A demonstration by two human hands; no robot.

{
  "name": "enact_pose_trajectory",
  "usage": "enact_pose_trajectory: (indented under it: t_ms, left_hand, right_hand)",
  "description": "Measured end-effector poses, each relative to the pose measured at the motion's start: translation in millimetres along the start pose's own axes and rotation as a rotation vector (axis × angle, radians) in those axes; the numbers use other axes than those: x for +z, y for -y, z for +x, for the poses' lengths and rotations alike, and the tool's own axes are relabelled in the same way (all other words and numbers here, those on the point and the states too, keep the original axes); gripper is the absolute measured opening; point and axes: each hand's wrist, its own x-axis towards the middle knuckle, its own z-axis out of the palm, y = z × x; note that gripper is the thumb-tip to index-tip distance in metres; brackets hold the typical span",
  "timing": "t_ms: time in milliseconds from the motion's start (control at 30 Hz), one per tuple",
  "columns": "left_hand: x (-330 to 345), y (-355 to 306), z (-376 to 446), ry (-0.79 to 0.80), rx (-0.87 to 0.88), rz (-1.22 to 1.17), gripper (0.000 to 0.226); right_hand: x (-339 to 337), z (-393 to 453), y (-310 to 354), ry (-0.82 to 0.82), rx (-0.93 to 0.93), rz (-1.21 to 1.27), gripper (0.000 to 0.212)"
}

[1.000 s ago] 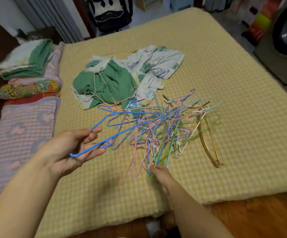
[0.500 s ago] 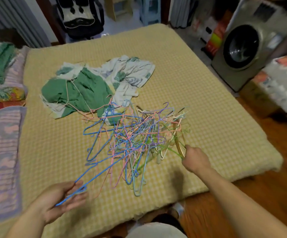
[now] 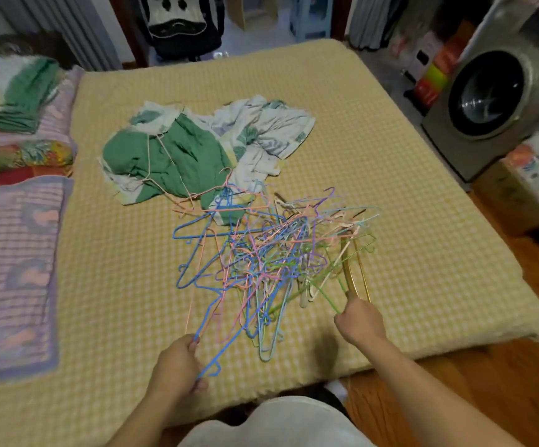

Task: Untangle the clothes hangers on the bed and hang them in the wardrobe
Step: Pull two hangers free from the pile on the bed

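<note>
Pulling the hanger tangle apart
Left hand (image 3: 177,366) pinches a blue hanger (image 3: 211,330) running up-frame; right hand (image 3: 360,321) grips a green hanger (image 3: 326,296) at centre right.

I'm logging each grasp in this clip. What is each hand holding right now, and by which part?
The left hand grips a blue hanger near its hook end. The right hand grips a green hanger and seemingly the gold hanger, at their near ends.

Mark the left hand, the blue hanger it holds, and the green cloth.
left hand (image 3: 177,366), head view, back of hand
blue hanger (image 3: 223,345), head view, lower wire
green cloth (image 3: 177,156), head view, middle of fabric
</note>
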Motion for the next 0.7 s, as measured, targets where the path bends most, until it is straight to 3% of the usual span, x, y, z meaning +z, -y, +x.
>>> enact_pose_trajectory:
  t_ms: [167,400,700]
  left_hand:
    - [16,-5,0,0.004,-0.010,0.051,0.028]
    - [4,-12,16,-0.143,0.077,0.228,0.022]
    - [21,19,44,-0.033,-0.031,0.155,0.024]
  right_hand:
    - [8,-11,-15,-0.048,-0.039,-0.003,0.056]
    - [-7,-5,-41,0.000,-0.052,-0.013,0.062]
    - [-20,16,-74,0.055,-0.030,0.004,0.064]
